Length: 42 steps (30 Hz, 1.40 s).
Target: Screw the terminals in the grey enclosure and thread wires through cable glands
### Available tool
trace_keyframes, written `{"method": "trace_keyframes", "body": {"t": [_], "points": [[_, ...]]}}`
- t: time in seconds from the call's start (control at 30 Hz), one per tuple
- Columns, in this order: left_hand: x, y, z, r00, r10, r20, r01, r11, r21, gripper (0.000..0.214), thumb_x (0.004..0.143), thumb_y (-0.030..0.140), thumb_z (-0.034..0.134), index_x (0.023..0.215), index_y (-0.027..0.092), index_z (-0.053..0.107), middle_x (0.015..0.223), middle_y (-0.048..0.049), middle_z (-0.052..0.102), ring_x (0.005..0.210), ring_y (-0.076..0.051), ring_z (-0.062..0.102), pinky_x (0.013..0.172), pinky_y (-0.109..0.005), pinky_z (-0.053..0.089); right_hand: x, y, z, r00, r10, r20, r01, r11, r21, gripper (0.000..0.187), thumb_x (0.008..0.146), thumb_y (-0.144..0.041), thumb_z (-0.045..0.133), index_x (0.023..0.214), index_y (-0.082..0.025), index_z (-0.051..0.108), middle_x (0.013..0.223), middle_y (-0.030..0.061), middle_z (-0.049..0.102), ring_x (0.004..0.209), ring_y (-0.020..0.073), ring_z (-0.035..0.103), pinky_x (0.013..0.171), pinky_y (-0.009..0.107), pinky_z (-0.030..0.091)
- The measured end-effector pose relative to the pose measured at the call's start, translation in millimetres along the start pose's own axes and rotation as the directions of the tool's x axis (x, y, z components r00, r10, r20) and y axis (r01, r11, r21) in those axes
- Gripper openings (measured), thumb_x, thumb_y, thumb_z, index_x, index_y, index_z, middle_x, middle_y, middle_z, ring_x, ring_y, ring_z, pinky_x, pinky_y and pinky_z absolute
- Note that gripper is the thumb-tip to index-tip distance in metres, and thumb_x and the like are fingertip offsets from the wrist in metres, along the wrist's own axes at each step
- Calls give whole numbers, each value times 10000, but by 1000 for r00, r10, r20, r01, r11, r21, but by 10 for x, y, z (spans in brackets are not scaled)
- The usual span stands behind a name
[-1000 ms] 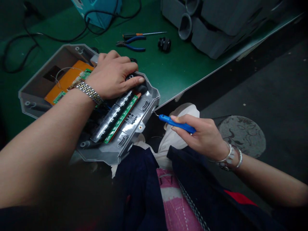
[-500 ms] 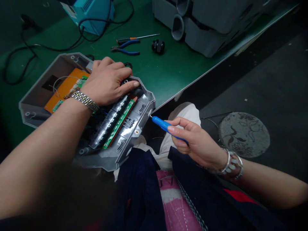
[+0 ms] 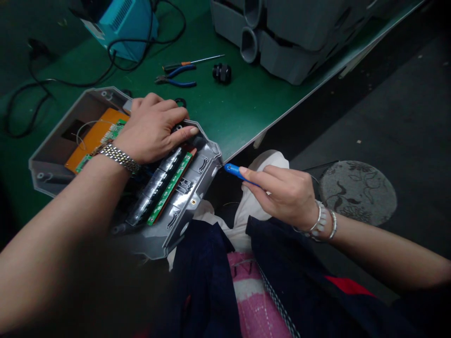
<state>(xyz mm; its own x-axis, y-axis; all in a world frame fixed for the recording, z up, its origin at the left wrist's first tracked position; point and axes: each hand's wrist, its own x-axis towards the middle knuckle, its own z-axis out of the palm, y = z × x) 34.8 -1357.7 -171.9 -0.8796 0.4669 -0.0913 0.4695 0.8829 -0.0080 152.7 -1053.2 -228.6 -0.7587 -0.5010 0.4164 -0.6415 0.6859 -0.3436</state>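
Watching from my remote station, I have the person's right hand (image 3: 282, 192) closed firmly on a blue-handled deburring tool (image 3: 235, 171), thumb and fingers wrapped around the handle. Its thin metal tip sits just beside a corner of the rim of an open grey plastic enclosure (image 3: 207, 157); I can't tell if they touch. The enclosure is tilted, its far part over the green workbench (image 3: 225, 112) and its near part above the person's lap.

The left hand (image 3: 151, 129) lies across the enclosure with its fingers curved and spread over a black round fitting (image 3: 179, 126). I can't tell whether it is gripping anything or only pressing down. A metal link bracelet (image 3: 120, 157) circles that wrist, and silver bangles (image 3: 319, 220) circle the right.

Inside the enclosure I see an orange circuit board (image 3: 95, 136), wrapped cylindrical cells (image 3: 155, 183) and a green circuit strip (image 3: 169, 188).

Farther up the bench lie a screwdriver (image 3: 190, 61), blue-handled pliers (image 3: 176, 77) and a black cable gland (image 3: 221, 73), with black cables (image 3: 70, 80) running from a teal box (image 3: 120, 23). Grey housings with round ports (image 3: 282, 33) stand at the top. A patterned round mat (image 3: 357, 192) lies on the floor.
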Motion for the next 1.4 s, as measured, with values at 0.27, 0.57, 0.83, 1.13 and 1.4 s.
{"method": "trace_keyframes", "body": {"t": [0.27, 0.57, 0.83, 1.13, 1.4], "points": [[-14, 28, -19, 999, 19, -30, -19, 1000, 9, 654, 976, 690, 215, 1057, 206, 647, 1095, -113, 629, 1137, -359, 501, 922, -542, 355, -68, -111, -37, 989, -132, 74, 145, 965, -218, 272, 1005, -260, 587, 1246, -269, 712, 671, 4, 551, 569, 124, 435, 554, 334, 188], [-31, 16, -11, 996, 52, -75, -50, 998, 29, 571, 998, 664, 280, 1039, 222, 639, 1070, -98, 635, 1087, -347, 525, 879, -505, 384, 267, -250, -248, 482, 285, 829, -817, -197, 542, 315, 891, -420, 699, 1094, -194, 617, 559, -92, 329, 462, 55, 173, 426, 199, 130], [-23, -1, 0, 995, 63, -81, -62, 998, 11, 517, 998, 632, 322, 1048, 231, 644, 1058, -97, 633, 1089, -347, 537, 924, -500, 389, 93, -148, 55, 567, 487, 664, -671, -195, 716, 391, 860, -434, 762, 1124, -178, 631, 558, -85, 382, 470, 51, 239, 430, 189, 131], [-42, 4, -1, 992, 80, -95, -82, 997, -10, 497, 998, 629, 333, 1016, 244, 646, 1043, -92, 638, 1050, -323, 518, 905, -486, 366, -142, -545, 128, 717, 541, 439, -669, 361, 649, 267, 936, -437, 686, 995, -179, 648, 938, 59, 716, 710, 137, 633, 599, 250, 475], [-46, 13, -18, 989, 116, -97, -117, 993, -5, 527, 1007, 638, 296, 1010, 243, 646, 1001, -94, 639, 988, -307, 499, 848, -476, 347, -55, -274, 4, 871, 470, 145, -474, 725, 500, 222, 949, -390, 678, 1090, -220, 702, 1101, 77, 750, 911, 213, 728, 790, 351, 582]]}}
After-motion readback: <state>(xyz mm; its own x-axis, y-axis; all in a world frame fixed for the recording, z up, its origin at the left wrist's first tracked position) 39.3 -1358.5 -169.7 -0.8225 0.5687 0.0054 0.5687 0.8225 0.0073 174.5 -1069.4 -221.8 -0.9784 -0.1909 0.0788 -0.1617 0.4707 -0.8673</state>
